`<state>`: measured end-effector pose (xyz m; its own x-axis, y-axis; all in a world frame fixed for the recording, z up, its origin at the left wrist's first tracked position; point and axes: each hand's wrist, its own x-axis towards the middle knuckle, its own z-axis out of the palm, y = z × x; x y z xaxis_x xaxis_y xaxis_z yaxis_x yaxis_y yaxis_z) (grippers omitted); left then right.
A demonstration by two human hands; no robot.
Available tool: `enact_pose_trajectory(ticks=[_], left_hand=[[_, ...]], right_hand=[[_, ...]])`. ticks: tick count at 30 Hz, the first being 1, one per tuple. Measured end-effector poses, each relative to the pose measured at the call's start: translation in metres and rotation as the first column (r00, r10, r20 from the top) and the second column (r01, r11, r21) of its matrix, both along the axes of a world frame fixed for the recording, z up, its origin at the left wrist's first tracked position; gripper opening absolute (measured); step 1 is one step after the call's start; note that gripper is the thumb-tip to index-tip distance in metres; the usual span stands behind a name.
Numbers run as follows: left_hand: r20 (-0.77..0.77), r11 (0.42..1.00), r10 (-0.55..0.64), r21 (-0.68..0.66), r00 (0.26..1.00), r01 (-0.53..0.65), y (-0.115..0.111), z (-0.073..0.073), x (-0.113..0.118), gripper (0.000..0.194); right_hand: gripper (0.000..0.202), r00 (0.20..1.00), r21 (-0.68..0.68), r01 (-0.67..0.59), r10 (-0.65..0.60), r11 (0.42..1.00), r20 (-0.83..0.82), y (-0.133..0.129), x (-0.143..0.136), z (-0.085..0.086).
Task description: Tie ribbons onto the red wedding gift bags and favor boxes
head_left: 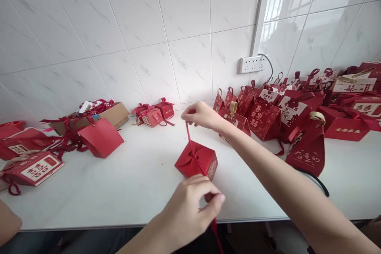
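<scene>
A small red gift box [207,154] stands on the white table in front of me, its top flaps folded together. A thin red ribbon [188,131] runs through the top of the box. Beyond the box, my right hand [202,114] is raised and pinches one end, drawing it up taut. My left hand [196,202] is closed around the other length on the near side, in front of the box. That tail hangs down past the table's front edge.
Many red gift boxes [263,119] crowd the right side. At left are a cardboard carton [114,114] with ribbons and a plain red box [102,138]. Another person's hand [3,180] touches a box [37,168] at far left. A socket strip [253,64] is on the tiled wall.
</scene>
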<state>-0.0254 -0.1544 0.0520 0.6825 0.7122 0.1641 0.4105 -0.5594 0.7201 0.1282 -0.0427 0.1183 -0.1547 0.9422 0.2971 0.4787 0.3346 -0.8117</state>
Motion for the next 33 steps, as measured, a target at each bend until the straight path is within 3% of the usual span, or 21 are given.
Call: enact_pose_trajectory(ticks=[4, 7, 9, 14, 19, 23, 26, 29, 33], left_hand=[[-0.065, 0.969, 0.233, 0.102, 0.970, -0.226, 0.019, 0.011, -0.040, 0.036], [-0.027, 0.905, 0.409, 0.139, 0.912, -0.402, 0.042, 0.022, -0.065, 0.030], [0.017, 0.884, 0.452, 0.126, 0.892, -0.450, 0.056, 0.026, -0.073, 0.033], [-0.116, 0.900, 0.433, 0.014, 0.894, -0.435, 0.074, 0.020, -0.080, 0.038], [-0.371, 0.947, 0.213, -0.150, 0.904, -0.285, 0.073, 0.021, -0.083, 0.043], [-0.263, 0.941, 0.269, -0.132, 0.926, -0.311, 0.066, 0.021, -0.062, 0.045], [-0.243, 0.937, 0.312, -0.080, 0.918, -0.340, 0.063, 0.017, -0.044, 0.037], [-0.261, 0.928, 0.341, -0.060, 0.903, -0.367, 0.064, 0.012, -0.038, 0.029], [-0.110, 0.922, 0.262, -0.265, 0.959, -0.282, 0.068, 0.008, -0.043, 0.029]], right_hand=[[0.011, 0.983, -0.081, 0.153, -0.160, 0.985, -0.088, -0.018, 0.036, -0.009], [0.011, 0.979, -0.093, 0.179, -0.187, 0.979, -0.082, -0.040, 0.056, -0.017], [0.012, 0.981, -0.131, 0.178, -0.186, 0.975, -0.049, -0.054, 0.064, -0.026], [0.024, 0.983, -0.273, 0.177, -0.154, 0.946, 0.103, -0.075, 0.081, -0.059], [0.041, 0.956, -0.311, 0.176, -0.086, 0.934, 0.281, -0.083, 0.094, -0.068], [0.035, 0.952, -0.184, 0.122, -0.063, 0.975, 0.300, -0.081, 0.067, -0.059], [0.021, 0.952, -0.243, 0.043, 0.033, 0.969, 0.304, -0.079, 0.042, -0.056], [0.015, 0.956, -0.274, 0.061, 0.023, 0.960, 0.292, -0.080, 0.032, -0.059], [0.025, 0.978, -0.331, 0.012, 0.058, 0.943, 0.200, -0.079, 0.042, -0.066]])
